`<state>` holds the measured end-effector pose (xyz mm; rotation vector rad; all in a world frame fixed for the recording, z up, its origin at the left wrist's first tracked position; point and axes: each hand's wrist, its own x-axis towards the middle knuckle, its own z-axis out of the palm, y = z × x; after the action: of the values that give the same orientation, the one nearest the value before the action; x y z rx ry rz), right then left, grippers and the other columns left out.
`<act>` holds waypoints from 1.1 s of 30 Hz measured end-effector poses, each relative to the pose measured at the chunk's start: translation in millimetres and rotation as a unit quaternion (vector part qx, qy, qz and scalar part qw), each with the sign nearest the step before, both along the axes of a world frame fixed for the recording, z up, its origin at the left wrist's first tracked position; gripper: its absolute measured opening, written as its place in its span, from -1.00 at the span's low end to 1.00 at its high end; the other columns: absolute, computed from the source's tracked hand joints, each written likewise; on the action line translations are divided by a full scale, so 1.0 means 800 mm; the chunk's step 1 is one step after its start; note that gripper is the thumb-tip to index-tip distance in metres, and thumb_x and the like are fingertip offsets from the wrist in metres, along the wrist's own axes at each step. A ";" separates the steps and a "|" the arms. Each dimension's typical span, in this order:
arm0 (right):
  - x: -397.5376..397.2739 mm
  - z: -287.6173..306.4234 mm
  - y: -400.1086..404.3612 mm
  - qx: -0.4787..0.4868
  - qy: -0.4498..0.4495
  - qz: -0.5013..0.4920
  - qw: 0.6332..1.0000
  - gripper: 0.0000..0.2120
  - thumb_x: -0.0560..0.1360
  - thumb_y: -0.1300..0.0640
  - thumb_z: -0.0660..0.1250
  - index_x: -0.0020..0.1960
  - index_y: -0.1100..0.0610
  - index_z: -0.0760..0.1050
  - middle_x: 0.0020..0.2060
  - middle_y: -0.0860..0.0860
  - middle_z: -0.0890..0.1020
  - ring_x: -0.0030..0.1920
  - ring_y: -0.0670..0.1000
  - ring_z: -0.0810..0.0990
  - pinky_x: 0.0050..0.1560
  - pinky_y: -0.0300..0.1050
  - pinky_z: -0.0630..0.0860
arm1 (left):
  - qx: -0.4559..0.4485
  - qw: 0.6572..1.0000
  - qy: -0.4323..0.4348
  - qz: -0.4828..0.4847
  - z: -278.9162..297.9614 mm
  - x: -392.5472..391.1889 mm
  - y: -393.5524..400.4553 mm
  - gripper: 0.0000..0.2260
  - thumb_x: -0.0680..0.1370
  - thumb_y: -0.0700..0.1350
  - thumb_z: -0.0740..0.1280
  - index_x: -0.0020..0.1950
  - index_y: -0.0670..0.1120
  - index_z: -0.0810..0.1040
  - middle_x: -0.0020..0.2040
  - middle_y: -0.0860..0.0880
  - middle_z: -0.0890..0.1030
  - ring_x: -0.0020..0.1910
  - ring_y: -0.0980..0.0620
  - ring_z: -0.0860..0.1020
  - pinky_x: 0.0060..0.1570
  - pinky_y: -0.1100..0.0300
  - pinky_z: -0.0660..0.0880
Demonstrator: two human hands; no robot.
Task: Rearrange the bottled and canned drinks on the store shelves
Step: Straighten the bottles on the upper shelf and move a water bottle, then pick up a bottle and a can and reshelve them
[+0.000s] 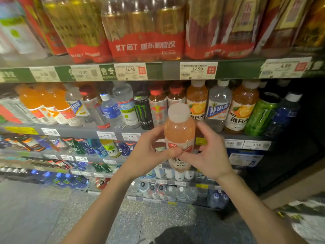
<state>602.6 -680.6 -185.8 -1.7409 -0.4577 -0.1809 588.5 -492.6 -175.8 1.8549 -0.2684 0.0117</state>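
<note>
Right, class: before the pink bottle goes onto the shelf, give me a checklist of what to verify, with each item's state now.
1. Left hand holds the pink bottle: ok.
2. Right hand holds it too: ok.
3. Bottle upright: ok.
4. White cap on: ok; how tight, cannot tell.
5. Free slot in the row with the black can and orange-label bottle: cannot tell, the bottle hides that spot.
6. Label facing outward: ok, though the thumbs cover part of it.
</note>
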 end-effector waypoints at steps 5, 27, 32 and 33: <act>-0.020 -0.008 0.065 -0.002 0.008 -0.008 1.000 -0.46 0.28 0.00 0.65 0.19 -0.17 0.52 0.03 -0.24 0.68 0.07 -0.11 0.68 -0.02 0.05 0.67 | -0.013 1.000 0.020 -0.015 -0.008 -0.022 0.066 -0.50 0.45 -0.01 0.50 0.37 -0.08 0.53 0.21 0.02 0.67 0.24 0.01 0.61 0.22 0.00 0.56; -0.104 -0.043 0.325 -0.039 0.052 -0.069 0.995 -0.40 0.29 0.18 0.68 0.27 -0.02 0.55 -0.01 -0.18 0.69 0.03 -0.08 0.67 0.00 -0.21 0.64 | -0.052 0.998 0.040 -0.024 -0.052 -0.089 0.315 -0.40 0.38 0.12 0.51 0.38 -0.02 0.53 0.26 0.09 0.64 0.30 0.06 0.56 0.31 -0.06 0.51; -0.093 -0.072 0.320 -0.044 0.064 -0.065 0.995 -0.33 0.30 0.19 0.64 0.28 -0.22 0.47 0.01 -0.25 0.66 0.07 -0.13 0.64 0.00 -0.15 0.66 | -0.082 0.995 0.051 -0.026 -0.087 -0.084 0.306 -0.49 0.43 0.00 0.50 0.37 -0.02 0.54 0.27 0.03 0.63 0.31 0.02 0.54 0.31 -0.18 0.49; -0.091 -0.082 0.316 -0.042 0.065 -0.066 0.995 -0.33 0.30 0.18 0.64 0.29 -0.20 0.47 0.01 -0.25 0.66 0.07 -0.13 0.64 0.00 -0.15 0.65 | -0.082 0.995 0.052 -0.033 -0.098 -0.080 0.304 -0.50 0.44 -0.05 0.50 0.37 -0.02 0.54 0.27 0.03 0.62 0.32 0.02 0.53 0.31 -0.16 0.49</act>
<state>530.2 -427.6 -251.1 -1.8547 -0.2578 -0.1423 524.2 -249.7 -254.1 1.6780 -0.2484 -0.1049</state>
